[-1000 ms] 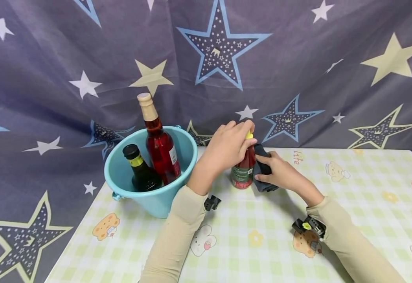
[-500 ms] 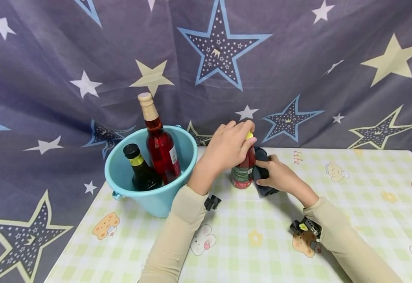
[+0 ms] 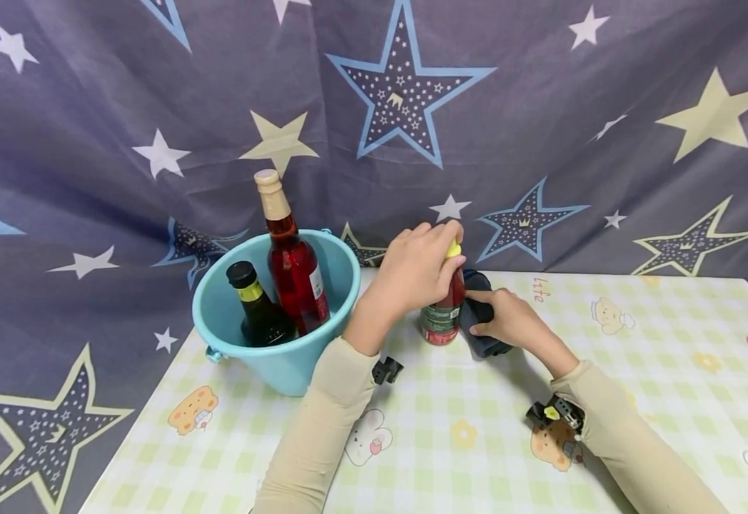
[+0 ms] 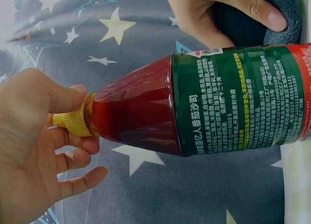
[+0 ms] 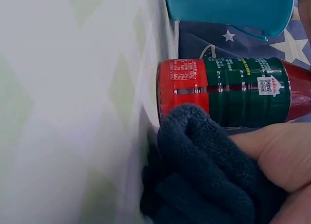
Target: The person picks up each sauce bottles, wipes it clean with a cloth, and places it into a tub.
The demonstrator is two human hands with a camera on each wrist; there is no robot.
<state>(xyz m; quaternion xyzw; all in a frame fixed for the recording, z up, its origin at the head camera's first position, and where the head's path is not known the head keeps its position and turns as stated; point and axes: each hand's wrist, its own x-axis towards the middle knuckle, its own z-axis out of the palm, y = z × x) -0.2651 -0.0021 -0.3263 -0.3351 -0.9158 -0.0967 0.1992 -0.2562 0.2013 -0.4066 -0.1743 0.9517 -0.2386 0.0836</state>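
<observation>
Two bottles (image 3: 278,285) in blue bucket (image 3: 287,368)

Two bottles (image 3: 278,285) stand in the bucket (image 3: 284,371), left of the sauce bottle (image 3: 441,318); the cloth (image 3: 479,328) lies just right.

The left hand (image 3: 415,271) hides the bottle's cap (image 3: 454,250), perhaps mostly.

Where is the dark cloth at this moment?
In the head view the dark cloth is at table centre, held by the right hand against the right side of the red bottle.
</observation>
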